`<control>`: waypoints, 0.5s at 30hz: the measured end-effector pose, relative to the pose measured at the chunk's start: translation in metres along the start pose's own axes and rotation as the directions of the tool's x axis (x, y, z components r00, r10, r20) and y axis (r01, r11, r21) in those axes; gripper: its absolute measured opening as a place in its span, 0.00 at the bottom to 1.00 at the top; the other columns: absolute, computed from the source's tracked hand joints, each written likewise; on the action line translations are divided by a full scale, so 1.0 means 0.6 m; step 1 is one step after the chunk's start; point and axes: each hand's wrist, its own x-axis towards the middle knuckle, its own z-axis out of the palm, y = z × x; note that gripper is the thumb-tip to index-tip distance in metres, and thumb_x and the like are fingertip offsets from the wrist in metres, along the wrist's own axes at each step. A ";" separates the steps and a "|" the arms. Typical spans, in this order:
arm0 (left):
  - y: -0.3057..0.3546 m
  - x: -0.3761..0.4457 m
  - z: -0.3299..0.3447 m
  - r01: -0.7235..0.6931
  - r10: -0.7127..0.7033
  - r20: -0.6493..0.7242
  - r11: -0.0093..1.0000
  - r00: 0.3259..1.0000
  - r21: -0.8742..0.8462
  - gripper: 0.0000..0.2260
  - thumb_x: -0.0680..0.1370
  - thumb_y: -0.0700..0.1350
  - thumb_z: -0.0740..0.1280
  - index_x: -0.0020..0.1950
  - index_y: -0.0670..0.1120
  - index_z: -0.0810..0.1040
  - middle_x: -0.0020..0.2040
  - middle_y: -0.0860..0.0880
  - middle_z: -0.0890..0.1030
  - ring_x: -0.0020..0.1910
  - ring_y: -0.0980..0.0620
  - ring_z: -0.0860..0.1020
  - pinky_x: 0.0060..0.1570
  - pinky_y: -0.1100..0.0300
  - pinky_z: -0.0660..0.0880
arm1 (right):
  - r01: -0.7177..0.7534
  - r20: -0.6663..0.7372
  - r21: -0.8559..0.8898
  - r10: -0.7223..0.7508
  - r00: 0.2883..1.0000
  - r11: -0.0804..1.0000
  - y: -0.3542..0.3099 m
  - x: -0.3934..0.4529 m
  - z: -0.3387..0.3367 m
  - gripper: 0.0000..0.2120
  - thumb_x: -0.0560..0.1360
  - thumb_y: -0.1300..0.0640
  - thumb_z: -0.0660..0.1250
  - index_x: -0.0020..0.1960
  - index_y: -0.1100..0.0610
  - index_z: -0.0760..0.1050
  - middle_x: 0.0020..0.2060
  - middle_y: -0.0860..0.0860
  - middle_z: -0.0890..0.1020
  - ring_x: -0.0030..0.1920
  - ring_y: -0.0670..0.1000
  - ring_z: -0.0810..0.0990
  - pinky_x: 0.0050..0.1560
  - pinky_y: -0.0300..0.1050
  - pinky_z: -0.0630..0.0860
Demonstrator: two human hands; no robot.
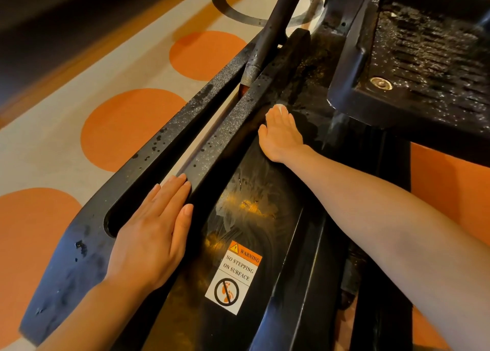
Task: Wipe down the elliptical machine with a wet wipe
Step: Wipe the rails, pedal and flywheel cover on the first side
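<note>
1. The right hand (pixel 280 134) is reaching well ahead of the warning label (pixel 233 276), its fingers lying flat and pressing the wet wipe (pixel 280 108) against the black centre cover (pixel 265 218) of the elliptical machine. Only a white edge of the wipe is showing past the fingertips, so how much of it is sitting under the palm cannot be told.

2. The left hand (pixel 152 234) is resting flat just to the left of the label, fingers straight and gripping nothing, bracing on the textured side rail (pixel 164 149).

3. Because the wipe is being pressed rather than pinched, it is likely to be bunching or sliding out from under the fingers, leaving bare skin rubbing the grime.

4. The foot pedal (pixel 413 67) is hanging above and to the right of the label, close over the right hand; if it is swinging while the arm is reaching beneath it, the knuckles or wrist could be getting struck or pinched.

5. The left fingertips are sitting at the lip of the slot (pixel 148 189) in the rail, beyond the label's left side; a moving link there could be catching them.

6. Between the label and the right hand, yellowish residue (pixel 249 206) and cloudy streaks are showing, so a soiled wipe may be only smearing dirt around.

7. Wet patches on the rail left of the label may be making the bracing hand slip.
</note>
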 end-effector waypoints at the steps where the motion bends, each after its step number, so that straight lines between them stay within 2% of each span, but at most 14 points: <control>1: 0.000 0.000 -0.001 -0.002 0.002 0.003 1.000 1.000 0.000 0.28 0.84 0.59 0.45 0.76 0.45 0.68 0.75 0.49 0.68 0.76 0.53 0.61 0.75 0.49 0.57 | -0.009 -0.025 0.009 0.009 1.000 1.000 0.006 0.000 -0.001 0.24 0.83 0.50 0.50 0.74 0.62 0.61 0.73 0.56 0.60 0.74 0.57 0.58 0.74 0.51 0.58; 3: 0.000 0.000 -0.002 -0.003 0.003 0.008 1.000 1.000 0.001 0.28 0.84 0.59 0.45 0.76 0.45 0.68 0.75 0.49 0.68 0.76 0.53 0.61 0.75 0.50 0.57 | -0.140 -0.090 0.075 0.146 0.985 0.987 0.018 0.001 -0.010 0.24 0.81 0.49 0.54 0.72 0.60 0.63 0.70 0.55 0.63 0.70 0.56 0.64 0.68 0.51 0.65; 4: 0.000 0.000 -0.002 -0.003 0.003 0.009 1.000 1.000 0.000 0.28 0.84 0.60 0.45 0.76 0.46 0.68 0.75 0.50 0.68 0.76 0.54 0.61 0.75 0.52 0.56 | -0.233 -0.109 0.100 0.243 0.964 0.967 0.028 0.002 -0.015 0.25 0.80 0.48 0.55 0.73 0.60 0.63 0.70 0.55 0.63 0.71 0.56 0.63 0.70 0.51 0.64; 7: 0.000 0.001 -0.003 -0.011 0.011 0.007 1.000 1.000 -0.015 0.28 0.84 0.60 0.45 0.76 0.45 0.67 0.75 0.50 0.68 0.76 0.54 0.60 0.77 0.60 0.52 | -0.430 -0.049 0.010 0.430 0.902 0.903 0.058 -0.005 -0.027 0.30 0.83 0.47 0.49 0.78 0.63 0.51 0.77 0.59 0.53 0.77 0.57 0.51 0.77 0.51 0.49; 9: -0.001 0.001 -0.002 -0.012 0.013 0.006 1.000 1.000 -0.019 0.28 0.84 0.60 0.45 0.76 0.45 0.67 0.75 0.50 0.68 0.76 0.54 0.61 0.77 0.59 0.53 | -0.471 -0.005 -0.067 0.472 0.882 0.880 0.066 -0.015 -0.029 0.31 0.84 0.48 0.45 0.78 0.66 0.42 0.78 0.60 0.45 0.78 0.57 0.42 0.77 0.51 0.41; 11: 0.000 0.001 -0.002 -0.016 0.016 0.005 1.000 1.000 -0.027 0.28 0.84 0.60 0.45 0.76 0.46 0.67 0.75 0.50 0.68 0.76 0.55 0.60 0.76 0.59 0.54 | -0.490 0.005 -0.066 0.491 0.871 0.869 0.059 -0.017 -0.025 0.31 0.84 0.47 0.44 0.78 0.66 0.39 0.78 0.60 0.42 0.78 0.57 0.40 0.77 0.51 0.39; 13: -0.001 0.002 -0.002 -0.017 0.017 0.003 0.999 1.000 -0.030 0.27 0.84 0.59 0.45 0.76 0.46 0.67 0.75 0.50 0.68 0.76 0.56 0.60 0.76 0.59 0.54 | -0.452 0.001 -0.054 0.453 0.891 0.890 0.042 -0.013 -0.022 0.31 0.83 0.47 0.46 0.79 0.64 0.46 0.78 0.60 0.47 0.78 0.58 0.43 0.78 0.52 0.42; 15: -0.001 0.002 -0.001 -0.013 0.013 0.009 1.000 1.000 -0.028 0.28 0.84 0.60 0.45 0.76 0.46 0.68 0.75 0.50 0.68 0.76 0.55 0.60 0.76 0.54 0.57 | -0.314 -0.058 0.007 0.314 0.948 0.949 0.018 -0.008 -0.017 0.26 0.82 0.48 0.52 0.75 0.62 0.61 0.74 0.58 0.60 0.76 0.58 0.56 0.76 0.53 0.55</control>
